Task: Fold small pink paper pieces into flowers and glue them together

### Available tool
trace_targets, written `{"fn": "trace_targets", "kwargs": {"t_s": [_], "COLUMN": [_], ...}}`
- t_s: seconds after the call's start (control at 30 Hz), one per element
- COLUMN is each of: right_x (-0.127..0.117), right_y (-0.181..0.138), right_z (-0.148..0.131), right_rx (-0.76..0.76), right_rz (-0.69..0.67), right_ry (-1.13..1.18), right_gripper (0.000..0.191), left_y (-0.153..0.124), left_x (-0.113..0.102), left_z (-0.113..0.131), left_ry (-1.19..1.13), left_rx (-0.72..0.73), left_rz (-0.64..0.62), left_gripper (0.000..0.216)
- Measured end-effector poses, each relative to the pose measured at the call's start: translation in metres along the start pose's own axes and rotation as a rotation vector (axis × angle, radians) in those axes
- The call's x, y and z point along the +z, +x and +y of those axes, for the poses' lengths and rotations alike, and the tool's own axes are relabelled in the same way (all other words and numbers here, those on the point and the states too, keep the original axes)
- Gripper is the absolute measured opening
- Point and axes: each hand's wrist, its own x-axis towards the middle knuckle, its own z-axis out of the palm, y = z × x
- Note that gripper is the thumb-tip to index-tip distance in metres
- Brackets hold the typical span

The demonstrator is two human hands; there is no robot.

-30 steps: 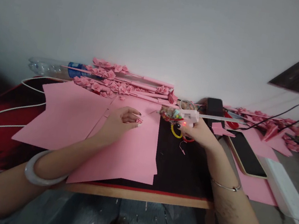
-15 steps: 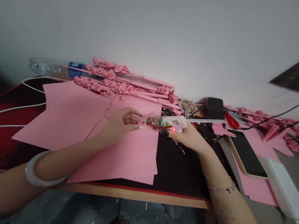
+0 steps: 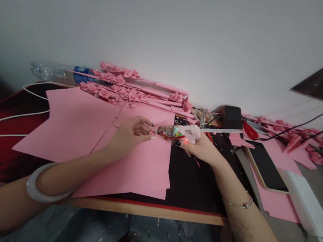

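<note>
Between the thumb and fingers of my left hand [image 3: 128, 136] is a small folded pink paper flower [image 3: 152, 133], mostly covered by the fingertips. My right hand [image 3: 207, 149] is wrapped round a white hot glue gun [image 3: 191, 131] with a colourful decorated front and a small red light. Its nozzle points left and meets or nearly meets the paper flower; whether they touch I cannot tell. A pale glue stick [image 3: 223, 130] juts from the gun's back. Large pink paper sheets [image 3: 138, 170] lie under my left hand.
Pink paper flowers on stems [image 3: 129, 93] lie along the wall beside a clear plastic bottle [image 3: 52, 72]. To the right are a phone [image 3: 267, 166], a white power strip [image 3: 312, 206], black cables and more paper flowers. White cables [image 3: 5, 116] cross the left side.
The glue gun has shifted slightly left, bringing its nozzle closer to the paper flower. My left hand has stayed nearly still.
</note>
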Motion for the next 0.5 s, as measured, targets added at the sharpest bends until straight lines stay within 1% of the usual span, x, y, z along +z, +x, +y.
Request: {"fn": "trace_targets", "kwargs": {"t_s": [0.2, 0.5], "right_x": [0.0001, 0.0001], "right_y": [0.0007, 0.0014], "right_z": [0.001, -0.0002], "right_rx": [0.0, -0.065], "right_rz": [-0.003, 0.033], "right_ry": [-0.009, -0.1], "right_gripper": [0.033, 0.027], "left_y": [-0.0013, -0.0018], "left_x": [0.0004, 0.0002], "left_z": [0.0014, 0.0028], "left_ry": [0.052, 0.097], "left_rx": [0.03, 0.037], "left_rz": [0.014, 0.025], "left_gripper": [0.027, 0.027]}}
